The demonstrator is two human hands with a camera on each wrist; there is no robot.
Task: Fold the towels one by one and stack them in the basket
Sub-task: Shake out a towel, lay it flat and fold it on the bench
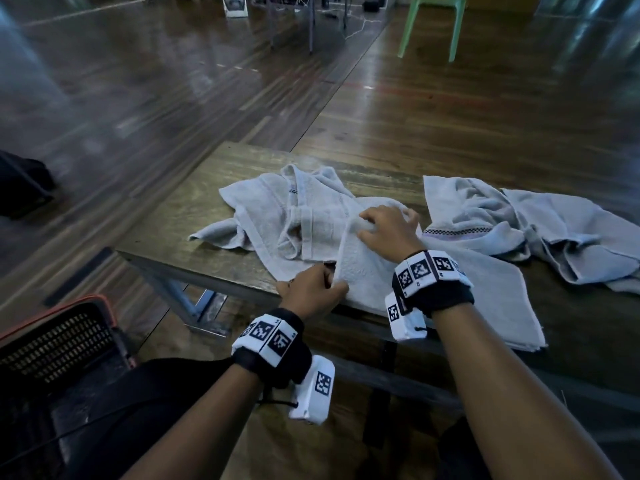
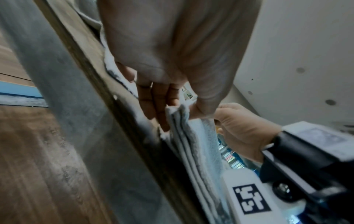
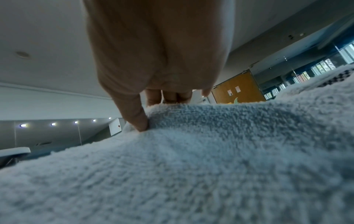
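Note:
A pale grey towel (image 1: 450, 289), partly folded, lies at the near edge of the wooden table (image 1: 194, 216). My left hand (image 1: 313, 287) pinches the near corner of its folded layers (image 2: 184, 136) at the table edge, thumb on top and fingers beneath. My right hand (image 1: 388, 226) grips the far corner of the same fold, thumb (image 3: 138, 119) pressed into the pile (image 3: 210, 151) and fingers curled over the edge. A second crumpled towel (image 1: 287, 209) lies behind to the left, a third (image 1: 540, 223) to the right. The dark basket (image 1: 59, 344) with an orange rim sits low at the left.
The table's metal leg (image 1: 180, 299) stands between the basket and the table. A green plastic chair (image 1: 433, 22) stands on the wooden floor far behind. A dark object (image 1: 20, 181) sits at the left edge.

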